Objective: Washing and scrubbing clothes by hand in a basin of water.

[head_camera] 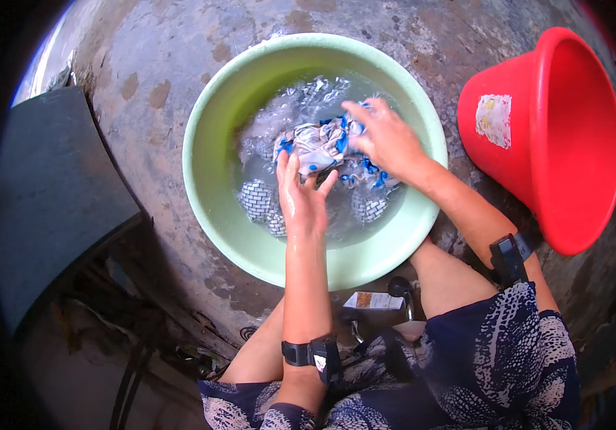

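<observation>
A pale green plastic basin [200, 215] holds water and wet laundry. At its centre is a bunched white cloth with blue patches [313, 142], partly above the water. My left hand [305, 196] is wet, its fingers spread at the near left edge of this cloth, not closed around it. Over the cloth's right end is my right hand [388, 134], slightly blurred, thumb and index finger apart. Whether fabric is caught under its other fingers is hidden. Fabric with a black-and-white brick pattern [257, 199] lies in the water at the basin's near left.
To the right, a red plastic tub [501, 166] rests tipped on its side on the stained concrete floor [146, 48]. A dark flat panel [60, 172] stands at the left. Between my legs is a small printed box [375, 301] beside metal legs.
</observation>
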